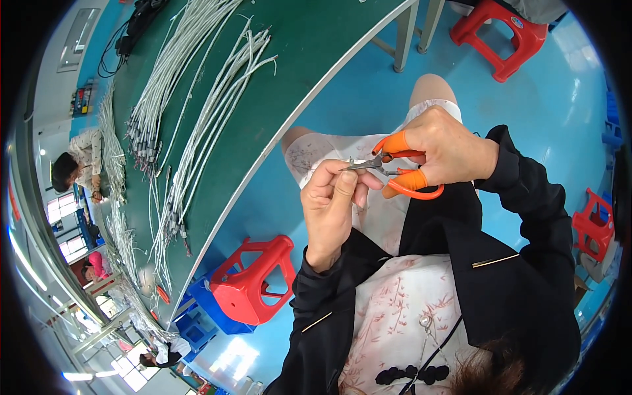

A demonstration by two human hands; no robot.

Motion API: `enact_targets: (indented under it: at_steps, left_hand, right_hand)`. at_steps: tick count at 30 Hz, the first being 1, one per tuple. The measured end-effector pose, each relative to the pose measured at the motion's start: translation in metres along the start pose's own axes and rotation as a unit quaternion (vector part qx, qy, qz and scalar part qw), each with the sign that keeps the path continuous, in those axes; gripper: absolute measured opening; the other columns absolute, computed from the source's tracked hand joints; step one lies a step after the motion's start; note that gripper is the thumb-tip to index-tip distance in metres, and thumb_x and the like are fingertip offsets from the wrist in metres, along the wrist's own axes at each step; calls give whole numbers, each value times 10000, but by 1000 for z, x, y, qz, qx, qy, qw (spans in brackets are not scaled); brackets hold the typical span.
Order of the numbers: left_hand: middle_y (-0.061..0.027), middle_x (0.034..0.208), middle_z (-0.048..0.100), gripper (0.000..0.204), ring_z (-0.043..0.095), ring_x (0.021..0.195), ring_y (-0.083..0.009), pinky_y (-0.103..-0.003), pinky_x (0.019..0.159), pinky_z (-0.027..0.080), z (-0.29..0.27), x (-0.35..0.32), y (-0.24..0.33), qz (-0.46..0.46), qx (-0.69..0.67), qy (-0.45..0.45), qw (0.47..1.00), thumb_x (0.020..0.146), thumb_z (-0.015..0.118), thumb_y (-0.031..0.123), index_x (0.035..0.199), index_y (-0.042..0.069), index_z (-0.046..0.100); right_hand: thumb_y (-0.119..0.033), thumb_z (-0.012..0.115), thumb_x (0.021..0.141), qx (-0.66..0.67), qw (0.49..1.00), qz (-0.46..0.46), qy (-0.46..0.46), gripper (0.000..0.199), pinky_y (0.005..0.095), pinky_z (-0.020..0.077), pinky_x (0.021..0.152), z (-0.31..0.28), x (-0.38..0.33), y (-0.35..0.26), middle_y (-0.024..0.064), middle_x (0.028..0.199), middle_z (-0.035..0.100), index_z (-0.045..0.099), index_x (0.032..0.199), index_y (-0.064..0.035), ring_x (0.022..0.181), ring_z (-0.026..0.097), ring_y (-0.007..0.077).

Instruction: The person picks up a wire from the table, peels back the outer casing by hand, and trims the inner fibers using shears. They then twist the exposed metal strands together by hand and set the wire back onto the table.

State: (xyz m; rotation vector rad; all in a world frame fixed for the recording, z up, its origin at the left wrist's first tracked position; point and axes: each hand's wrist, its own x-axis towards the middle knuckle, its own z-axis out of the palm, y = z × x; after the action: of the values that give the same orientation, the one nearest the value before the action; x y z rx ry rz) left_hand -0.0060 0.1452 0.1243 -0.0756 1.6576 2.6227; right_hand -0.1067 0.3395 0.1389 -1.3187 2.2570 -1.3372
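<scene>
In my right hand (442, 150) is a pair of scissors (375, 163) with orange-red handles; my fingers go through and around the loops. Orange finger covers (397, 142) sit on two of its digits. The grey blades point left, across the fingertips of my left hand (332, 207). That hand is closed in a pinch right at the blade tips, and whatever lies between its thumb and fingers is too small to make out. Both hands are above my lap, off the table's edge.
Bundles of white cables (220, 108) with grey ends lie on the green table (263, 92) at left. A red stool (253, 280) stands by blue bins (197, 329); another red stool (503, 36) is at far right. Other people (79, 168) sit across the table.
</scene>
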Motion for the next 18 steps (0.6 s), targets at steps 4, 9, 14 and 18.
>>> enact_targets:
  at_steps: [4,9,14,18]
  left_hand:
    - [-138,850,676,105,471,610,-73,-212,593,413,-3,1,0,-7,-6,-15,1000,970,488,98,1016,22,543]
    - [-129,851,676,98,473,615,-69,-213,596,413,3,2,0,26,52,24,998,966,497,93,1020,17,525]
    - [-122,852,676,98,481,628,-63,-208,599,411,5,0,-2,36,74,37,996,947,528,65,1030,15,512]
    - [-116,853,676,94,489,642,-59,-200,600,409,9,-1,1,35,133,61,989,925,558,35,1010,12,525]
  right_hand:
    - [-358,843,632,18,1000,-3,15,470,279,325,428,2,1,1,31,499,468,686,918,-20,426,475,170]
    - [-353,842,628,2,1000,21,8,464,278,336,430,-1,2,-5,40,501,483,690,910,-16,428,485,176]
    - [-327,824,634,-45,998,33,1,439,281,348,425,1,0,-10,54,495,492,682,902,-9,425,500,187]
    - [-298,797,647,-77,997,30,3,402,284,357,422,-1,1,-21,64,495,503,674,885,2,427,515,200]
